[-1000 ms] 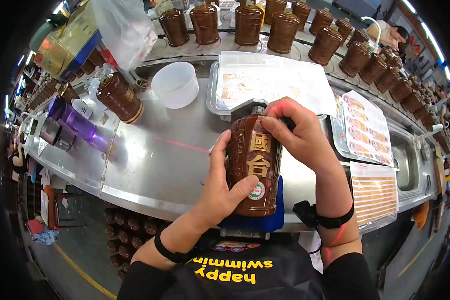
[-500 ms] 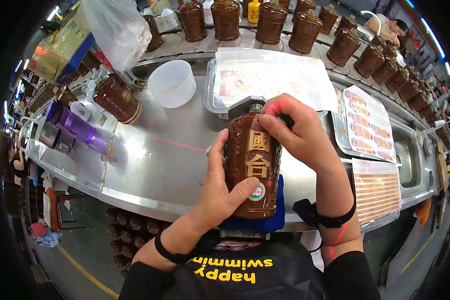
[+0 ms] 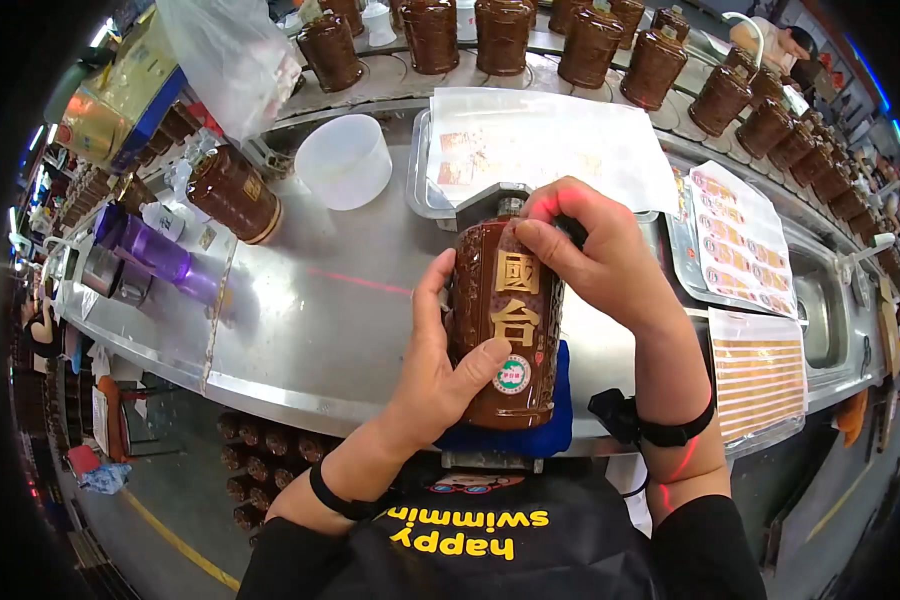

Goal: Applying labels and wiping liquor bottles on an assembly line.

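A glossy brown bottle with gold raised characters and a round green-and-white sticker stands upright, slightly tilted, in front of me. My left hand is wrapped round its lower left side, the thumb lying across the front near the sticker. At the bottle's right shoulder, just below the neck, my right hand is closed, with thumb and bent fingers pressed there. Whether a small piece sits under those fingertips is hidden. Beneath the bottle lies a blue cloth at the bench's front edge.
On the steel bench stand a translucent tub, another brown bottle and a purple cup. A tray bears white sheets. Sticker sheets and striped strips lie right, near a sink. Bottles line a curved conveyor.
The bottles on the conveyor have shifted to the right. My hands keep nearly the same hold on the brown bottle, and the view has moved slightly.
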Demonstrator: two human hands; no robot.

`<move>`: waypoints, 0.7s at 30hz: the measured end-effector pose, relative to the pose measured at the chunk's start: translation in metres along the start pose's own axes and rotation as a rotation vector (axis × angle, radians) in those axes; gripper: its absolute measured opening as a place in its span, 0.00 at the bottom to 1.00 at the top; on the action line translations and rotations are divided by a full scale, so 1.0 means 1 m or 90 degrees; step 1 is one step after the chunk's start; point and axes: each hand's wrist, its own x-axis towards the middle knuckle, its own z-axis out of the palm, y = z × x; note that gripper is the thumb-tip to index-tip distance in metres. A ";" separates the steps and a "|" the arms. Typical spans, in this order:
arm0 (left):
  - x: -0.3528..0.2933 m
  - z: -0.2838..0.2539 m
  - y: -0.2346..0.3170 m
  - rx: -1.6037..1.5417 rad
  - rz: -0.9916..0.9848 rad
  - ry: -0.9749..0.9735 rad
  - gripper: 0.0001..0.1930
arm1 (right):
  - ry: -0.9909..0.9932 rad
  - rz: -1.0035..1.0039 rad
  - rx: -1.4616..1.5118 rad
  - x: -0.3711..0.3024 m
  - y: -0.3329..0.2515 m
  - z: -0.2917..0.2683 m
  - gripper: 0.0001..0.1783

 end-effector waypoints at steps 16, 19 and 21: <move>0.004 -0.005 -0.006 0.013 -0.016 0.021 0.45 | 0.038 -0.068 0.053 0.000 0.002 0.005 0.09; 0.005 -0.003 -0.002 0.025 -0.018 0.016 0.46 | 0.043 -0.078 0.053 0.001 0.006 0.006 0.09; 0.006 -0.002 -0.001 0.032 -0.029 0.015 0.46 | 0.045 -0.089 0.048 0.001 0.007 0.005 0.09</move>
